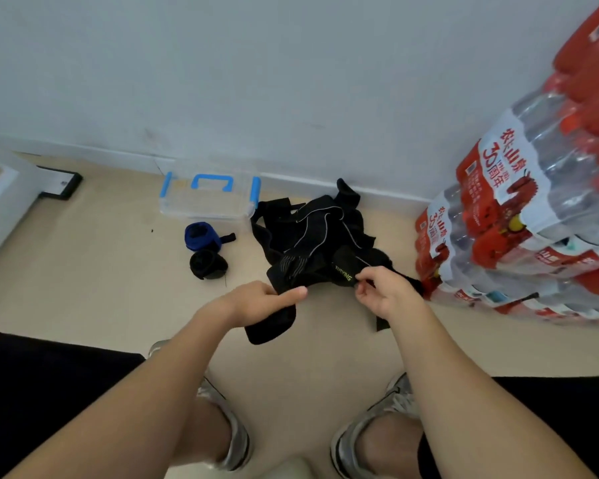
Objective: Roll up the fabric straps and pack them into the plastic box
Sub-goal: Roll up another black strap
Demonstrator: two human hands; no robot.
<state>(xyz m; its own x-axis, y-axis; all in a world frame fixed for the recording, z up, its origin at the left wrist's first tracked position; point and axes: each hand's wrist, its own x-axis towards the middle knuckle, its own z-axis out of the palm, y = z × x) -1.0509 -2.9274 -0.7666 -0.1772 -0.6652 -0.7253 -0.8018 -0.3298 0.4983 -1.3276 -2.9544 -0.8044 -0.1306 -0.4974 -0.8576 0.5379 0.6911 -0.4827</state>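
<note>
A heap of black fabric straps (pixel 312 233) lies on the beige floor by the wall. My left hand (pixel 263 300) grips one black strap (pixel 274 326) whose loose end hangs down toward my feet. My right hand (pixel 381 292) pinches the same strap at its green-lettered end (pixel 343 271). Left of the heap lie two rolled straps, a blue one (pixel 199 235) and a black one (pixel 208 266). The clear plastic box (pixel 210 198) with blue latches and handle stands shut against the wall, beyond the rolls.
Shrink-wrapped packs of water bottles (pixel 533 219) with red labels are stacked at the right, close to the heap. A white cabinet edge (pixel 0 198) and a black-framed plate (pixel 61 183) sit at the far left. My shoes (pixel 229 420) are below.
</note>
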